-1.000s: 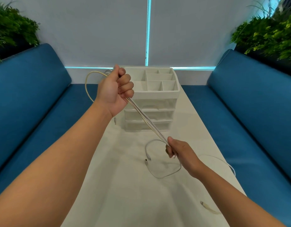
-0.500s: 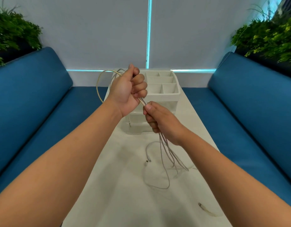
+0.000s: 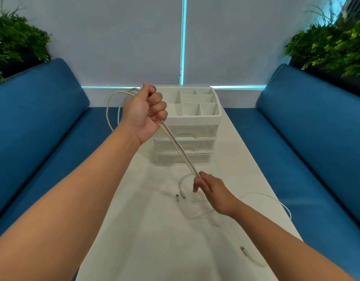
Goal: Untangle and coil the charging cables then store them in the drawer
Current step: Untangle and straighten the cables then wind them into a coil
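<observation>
1. Two blue sofas (image 3: 33, 126) flank a white table (image 3: 146, 240); a white drawer organiser (image 3: 187, 136) stands at its far end, all three drawers closed, partly behind the raised left hand (image 3: 143, 112).
2. Stretched taut, the cable bundle (image 3: 176, 149) slants from upper left down to lower right, between the left fist clenched around it and the right hand (image 3: 210, 189) pinching it low.
3. Pale, thin strands; a loop (image 3: 110, 110) arcs behind the left hand, slack white cable (image 3: 195, 216) and connector ends lie on the table.
</observation>
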The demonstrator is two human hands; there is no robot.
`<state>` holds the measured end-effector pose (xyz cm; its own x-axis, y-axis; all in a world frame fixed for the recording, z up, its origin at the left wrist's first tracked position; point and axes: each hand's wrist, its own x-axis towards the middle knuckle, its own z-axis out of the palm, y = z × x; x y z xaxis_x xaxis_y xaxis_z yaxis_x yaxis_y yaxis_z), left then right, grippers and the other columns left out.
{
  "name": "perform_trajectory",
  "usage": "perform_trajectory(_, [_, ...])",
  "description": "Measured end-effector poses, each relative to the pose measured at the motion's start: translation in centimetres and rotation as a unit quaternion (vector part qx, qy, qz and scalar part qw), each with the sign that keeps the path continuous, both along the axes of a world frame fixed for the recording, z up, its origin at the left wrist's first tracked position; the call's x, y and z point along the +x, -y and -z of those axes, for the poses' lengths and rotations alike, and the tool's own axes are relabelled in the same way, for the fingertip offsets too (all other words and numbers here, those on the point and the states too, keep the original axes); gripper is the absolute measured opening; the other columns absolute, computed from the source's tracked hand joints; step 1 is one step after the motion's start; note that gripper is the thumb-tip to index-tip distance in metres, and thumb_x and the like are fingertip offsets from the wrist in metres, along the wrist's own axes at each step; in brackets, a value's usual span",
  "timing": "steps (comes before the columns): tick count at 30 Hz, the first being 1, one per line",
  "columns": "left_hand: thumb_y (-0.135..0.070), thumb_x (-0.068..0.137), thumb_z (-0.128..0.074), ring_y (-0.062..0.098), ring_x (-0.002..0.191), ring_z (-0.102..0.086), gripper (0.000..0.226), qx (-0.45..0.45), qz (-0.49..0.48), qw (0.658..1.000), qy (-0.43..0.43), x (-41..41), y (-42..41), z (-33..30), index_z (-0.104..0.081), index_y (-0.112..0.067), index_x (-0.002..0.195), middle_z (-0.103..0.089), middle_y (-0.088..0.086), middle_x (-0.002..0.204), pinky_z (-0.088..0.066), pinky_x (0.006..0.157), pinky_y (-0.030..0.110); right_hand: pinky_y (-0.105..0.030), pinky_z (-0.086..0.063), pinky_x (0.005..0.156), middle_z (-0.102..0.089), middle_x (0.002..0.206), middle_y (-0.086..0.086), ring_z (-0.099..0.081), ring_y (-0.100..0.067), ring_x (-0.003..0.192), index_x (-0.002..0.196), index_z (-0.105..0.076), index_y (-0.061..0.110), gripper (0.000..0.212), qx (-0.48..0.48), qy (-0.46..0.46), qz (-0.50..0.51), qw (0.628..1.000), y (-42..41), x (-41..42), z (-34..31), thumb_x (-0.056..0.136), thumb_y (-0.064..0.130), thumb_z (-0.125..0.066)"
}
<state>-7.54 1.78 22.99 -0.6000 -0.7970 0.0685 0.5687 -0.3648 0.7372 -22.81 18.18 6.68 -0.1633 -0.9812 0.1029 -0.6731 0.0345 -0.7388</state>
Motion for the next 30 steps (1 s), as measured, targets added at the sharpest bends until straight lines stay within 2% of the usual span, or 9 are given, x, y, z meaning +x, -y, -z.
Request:
perform_trajectory(4, [-0.035,0.107,-0.031,0.006,0.041,-0.018,0.039,-0.003,-0.007,1.0,0.002,0.2,-0.2,0.3,-0.043,-0.021,0.072,-0.023,-0.009,0.051,-0.018,0.037,0.019,-0.038,-0.046,0.091,-0.065,0.09,0.011,-0.06,-0.012,0.092,0.09,-0.062,0.016,0.055,0.094,-0.012,-0.017,0.995,-0.7,-1.3,1.5,0.092,0.064,-0.034])
perform_trajectory(6, [-0.035,0.107,-0.031,0.006,0.041,-0.018,0.039,0.003,0.001,1.0,-0.01,-0.1,-0.4,0.5,-0.043,-0.021,0.072,-0.023,-0.009,0.05,-0.019,0.037,0.019,-0.034,-0.043,0.097,-0.063,0.111,0.006,-0.057,-0.015,0.108,0.109,-0.061,0.015,0.04,0.115,0.015,-0.025,0.993,-0.1,-1.1,-0.3,0.094,0.051,-0.05])
perform_trajectory(9, [-0.036,0.106,-0.031,0.006,0.04,-0.019,0.039,0.002,0.015,1.0,-0.006,-0.7,-1.0,0.7,-0.042,-0.021,0.072,-0.023,-0.009,0.05,-0.02,0.037,0.018,-0.028,-0.037,0.103,-0.052,0.13,0.014,-0.048,-0.006,0.123,0.135,-0.048,0.023,0.057,0.069,0.099,-0.05,0.991,2.2,0.2,-6.0,0.086,0.045,-0.066])
perform_trajectory(11, [-0.036,0.106,-0.031,0.006,0.04,-0.019,0.038,-0.003,0.021,1.0,0.0,-1.4,-1.5,0.8,-0.042,-0.02,0.073,-0.024,-0.009,0.05,-0.02,0.036,0.019,-0.037,-0.045,0.098,-0.065,0.118,0.002,-0.059,-0.014,0.112,0.121,-0.057,0.016,0.045,0.013,0.132,-0.068,0.989,4.2,1.7,-9.7,0.087,0.045,-0.064])
perform_trajectory(13, [-0.036,0.106,-0.032,0.006,0.04,-0.018,0.038,-0.005,0.019,1.0,0.001,-1.8,-1.9,0.6,-0.042,-0.02,0.074,-0.023,-0.008,0.05,-0.02,0.036,0.019,-0.045,-0.048,0.088,-0.069,0.086,-0.005,-0.065,-0.02,0.085,0.096,-0.059,0.006,0.033,-0.058,0.144,-0.075,0.985,5.7,3.2,-11.9,0.096,0.038,-0.054])
perform_trajectory(16, [-0.035,0.107,-0.03,0.006,0.04,-0.019,0.037,-0.015,0.025,1.0,0.0,-1.4,-1.6,-0.3,-0.042,-0.02,0.075,-0.024,-0.009,0.049,-0.019,0.038,0.019,-0.047,-0.048,0.07,-0.047,0.058,0.008,-0.048,-0.014,0.057,0.074,-0.045,0.015,0.033,-0.11,0.202,-0.07,0.971,6.3,4.4,-10.8,0.102,0.032,-0.042])
perform_trajectory(19, [-0.035,0.107,-0.03,0.005,0.039,-0.019,0.037,-0.015,0.031,0.999,0.019,-0.9,-1.3,0.1,-0.041,-0.02,0.075,-0.024,-0.009,0.049,-0.017,0.039,0.019,-0.044,-0.044,0.067,-0.042,0.056,0.01,-0.045,-0.013,0.055,0.074,-0.04,0.016,0.034,-0.094,0.226,-0.077,0.967,5.3,4.3,-8.5,0.103,0.034,-0.038])
perform_trajectory(25, [-0.032,0.107,-0.03,0.006,0.039,-0.018,0.038,0.008,0.007,0.999,0.03,-0.6,-1.3,1.3,-0.041,-0.021,0.073,-0.023,-0.009,0.049,-0.017,0.038,0.019,-0.028,-0.046,0.068,-0.05,0.06,0.0,-0.055,-0.017,0.059,0.075,-0.041,0.013,0.033,-0.061,0.216,-0.062,0.973,3.1,3.3,-6.6,0.103,0.03,-0.039])
perform_trajectory(30, [-0.033,0.107,-0.03,0.006,0.039,-0.017,0.039,0.018,-0.03,0.999,0.011,0.4,-0.2,0.8,-0.04,-0.021,0.071,-0.022,-0.009,0.048,-0.014,0.039,0.019,-0.046,-0.054,0.07,-0.042,0.058,0.01,-0.042,-0.014,0.053,0.074,-0.039,0.016,0.033,-0.023,0.192,-0.031,0.981,0.8,2.5,-4.4,0.103,0.033,-0.04])
